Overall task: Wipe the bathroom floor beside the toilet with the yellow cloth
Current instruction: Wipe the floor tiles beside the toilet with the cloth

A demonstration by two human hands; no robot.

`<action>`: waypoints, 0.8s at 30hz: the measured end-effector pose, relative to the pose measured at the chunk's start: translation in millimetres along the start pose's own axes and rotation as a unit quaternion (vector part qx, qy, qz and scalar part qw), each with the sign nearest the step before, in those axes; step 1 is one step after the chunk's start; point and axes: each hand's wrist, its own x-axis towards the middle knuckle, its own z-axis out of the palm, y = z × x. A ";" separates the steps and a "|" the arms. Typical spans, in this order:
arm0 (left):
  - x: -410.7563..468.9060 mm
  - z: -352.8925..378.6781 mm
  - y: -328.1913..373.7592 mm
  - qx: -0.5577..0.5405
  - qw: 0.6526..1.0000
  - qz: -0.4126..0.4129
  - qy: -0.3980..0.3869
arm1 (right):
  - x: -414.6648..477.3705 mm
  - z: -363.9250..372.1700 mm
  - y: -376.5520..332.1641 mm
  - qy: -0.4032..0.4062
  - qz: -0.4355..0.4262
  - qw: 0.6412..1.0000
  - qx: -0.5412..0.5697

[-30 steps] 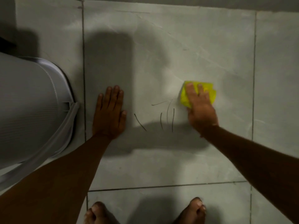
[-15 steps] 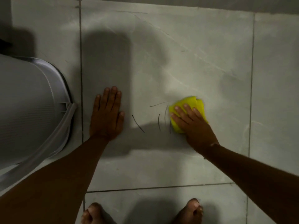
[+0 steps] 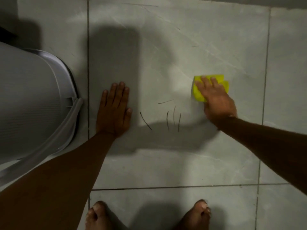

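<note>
The yellow cloth (image 3: pixel 198 94) is pressed to the floor (image 3: pixel 166 55) under the straight, flat fingers (image 3: pixel 205 82) of the right hand (image 3: pixel 216 101), its edges showing just beyond the fingertips. It is judged soft, light and apt to bunch, so it is best weighted across its middle.

R hand (image 3: pixel 217 100) presses yellow cloth (image 3: pixel 198 92) on floor (image 3: pixel 182 47); L hand (image 3: pixel 114 110) flat.

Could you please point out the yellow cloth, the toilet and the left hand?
yellow cloth (image 3: pixel 197 95): head view, its uncovered near-left corner.
toilet (image 3: pixel 33 100): head view, its white outer side.
left hand (image 3: pixel 113 113): head view, the back of the hand.
</note>
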 end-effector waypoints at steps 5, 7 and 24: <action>1.6 0.0 0.2 -0.005 1.000 0.000 0.002 | -8.9 11.8 -72.2 0.037 -0.069 0.994 0.073; 1.2 -0.7 -1.2 -0.008 1.000 0.000 -0.007 | -58.3 19.1 -70.6 -0.029 -0.157 0.986 0.054; 0.9 -0.5 -1.1 -0.008 1.000 0.004 -0.002 | 21.8 5.0 -66.3 0.052 0.029 0.995 0.081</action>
